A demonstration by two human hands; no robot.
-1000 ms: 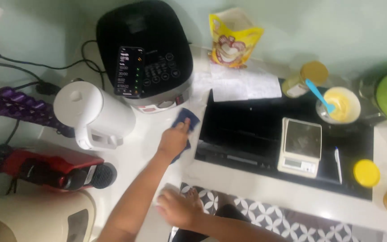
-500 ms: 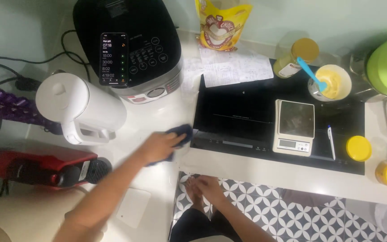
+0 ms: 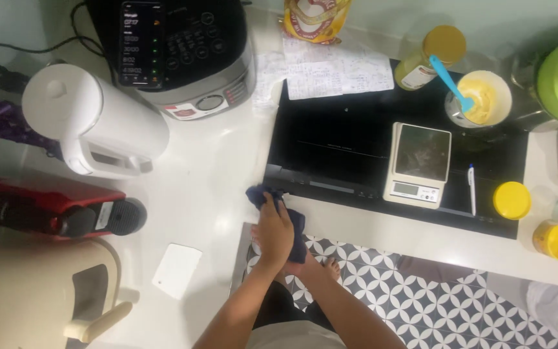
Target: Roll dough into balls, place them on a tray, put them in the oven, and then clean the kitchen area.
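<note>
Cloth: a dark blue crumpled cloth (image 3: 278, 210) lies at the front edge of the white worktop (image 3: 208, 194), just at the near left corner of the flat black glass cooktop (image 3: 350, 145).
Left hand: the left hand (image 3: 272, 229) presses down on top of the cloth, fingers curled over it and gripping it.
Right hand: the right hand (image 3: 305, 264) sits just below the worktop edge, under the cloth and the left hand; mostly covered, so whether it is open or closed cannot be told.
On the cooktop: a small white digital kitchen scale (image 3: 419, 163) stands right of the cloth, with a white pen (image 3: 471, 189) beside it and a round yellow lid (image 3: 511, 200) further right.
Behind: a white bowl of yellow cream with a blue spatula (image 3: 479, 100), a yellow-capped bottle (image 3: 431, 57) and sheets of handwritten paper (image 3: 330, 74).
Left side: a white electric kettle (image 3: 95, 123), a black and silver multicooker (image 3: 175, 52), a red and black appliance (image 3: 53, 210) and a small white flat card (image 3: 177, 270), all well apart from the cloth.
Below: grey and white patterned floor tiles (image 3: 434, 304).
</note>
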